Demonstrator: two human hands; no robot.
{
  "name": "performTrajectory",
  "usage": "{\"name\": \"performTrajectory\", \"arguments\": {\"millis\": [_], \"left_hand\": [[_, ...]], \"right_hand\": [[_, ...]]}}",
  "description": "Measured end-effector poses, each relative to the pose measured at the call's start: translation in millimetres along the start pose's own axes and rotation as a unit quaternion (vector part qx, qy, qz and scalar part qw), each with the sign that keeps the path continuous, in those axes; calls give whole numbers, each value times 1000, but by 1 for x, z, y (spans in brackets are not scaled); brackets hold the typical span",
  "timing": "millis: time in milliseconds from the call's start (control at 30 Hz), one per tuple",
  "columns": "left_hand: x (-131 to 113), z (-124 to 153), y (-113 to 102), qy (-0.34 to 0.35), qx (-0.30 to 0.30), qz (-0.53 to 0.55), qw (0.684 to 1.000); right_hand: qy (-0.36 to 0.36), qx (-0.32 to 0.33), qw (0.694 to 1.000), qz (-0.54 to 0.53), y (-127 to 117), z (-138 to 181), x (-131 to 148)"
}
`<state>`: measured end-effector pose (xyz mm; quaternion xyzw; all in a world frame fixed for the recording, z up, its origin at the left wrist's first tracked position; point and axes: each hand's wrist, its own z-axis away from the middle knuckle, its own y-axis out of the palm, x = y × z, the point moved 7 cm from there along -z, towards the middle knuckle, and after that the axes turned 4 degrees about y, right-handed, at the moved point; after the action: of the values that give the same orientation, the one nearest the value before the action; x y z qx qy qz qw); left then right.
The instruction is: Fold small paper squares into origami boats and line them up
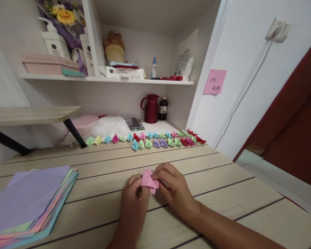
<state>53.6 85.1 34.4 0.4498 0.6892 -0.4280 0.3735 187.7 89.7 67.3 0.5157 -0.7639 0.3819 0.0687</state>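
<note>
A small pink folded paper piece [148, 180] is held just above the wooden table [223, 193] by both hands. My left hand [133, 197] pinches its lower left side with curled fingers. My right hand [171, 188] pinches its right edge, thumb and fingers pressed together. Beyond them, several finished folded paper shapes [155, 140] in many colours stand in rows along the table's far edge.
A stack of coloured paper sheets [28, 204], purple on top, lies at the left front. A dark red jug [151, 108] and a dark bottle [163, 108] stand at the back. Shelves hold bottles and boxes. A pink sticky note [214, 81] hangs on the wall.
</note>
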Motion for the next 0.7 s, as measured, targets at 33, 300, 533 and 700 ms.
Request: {"name": "performTrajectory", "arguments": {"millis": [33, 300, 533, 700], "left_hand": [[0, 0, 1, -12, 14, 32, 999], [7, 0, -2, -77, 48, 215, 972], [9, 1, 1, -120, 58, 140, 981], [17, 0, -1, -149, 41, 200, 967]], "right_hand": [[-1, 4, 1000, 6, 0, 0, 0], [-21, 7, 998, 53, -5, -2, 0], [-35, 36, 996, 69, -1, -1, 6], [96, 39, 988, -115, -1, -3, -14]]}}
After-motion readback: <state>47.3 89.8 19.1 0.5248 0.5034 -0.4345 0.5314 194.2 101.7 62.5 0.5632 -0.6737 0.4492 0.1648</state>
